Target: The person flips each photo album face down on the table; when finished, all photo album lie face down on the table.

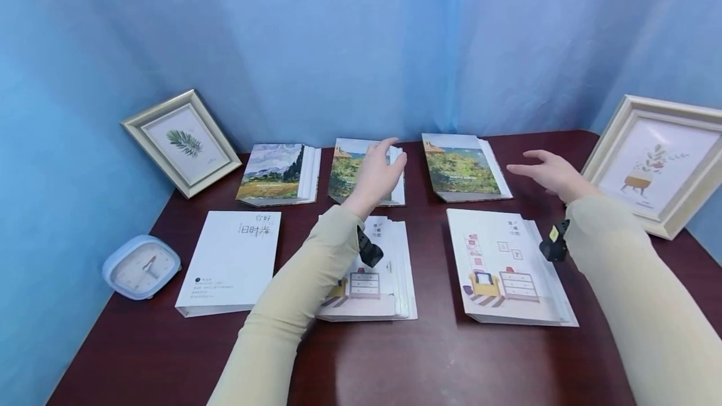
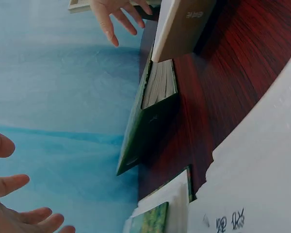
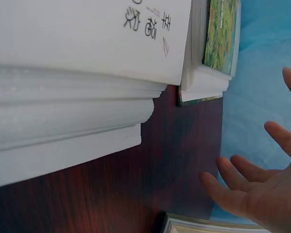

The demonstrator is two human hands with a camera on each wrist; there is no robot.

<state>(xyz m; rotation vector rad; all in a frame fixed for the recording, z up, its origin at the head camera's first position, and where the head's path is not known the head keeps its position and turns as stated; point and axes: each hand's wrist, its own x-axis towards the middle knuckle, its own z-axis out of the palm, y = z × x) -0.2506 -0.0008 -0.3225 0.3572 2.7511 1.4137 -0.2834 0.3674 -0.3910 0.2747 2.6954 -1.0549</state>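
Left hand (image 1: 378, 174) and right hand (image 1: 553, 175), fingers spread, centre and right of head view, green book spine (image 2: 149, 127) mid-frame in left wrist view only

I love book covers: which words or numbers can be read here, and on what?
"你好", apparently "旧时光" below: white rectangular front-left book.
Smaller lines on it: too small.
Stylised titles on two white armchair-drawing covers: unclear.
Captions on three painted-landscape covers: too small.
Dial numbers on pale-blue rounded-square clock: too small.
Captions on two pale-framed plant prints: too small.
Marks on brown spine, dark-green spine: blurred.
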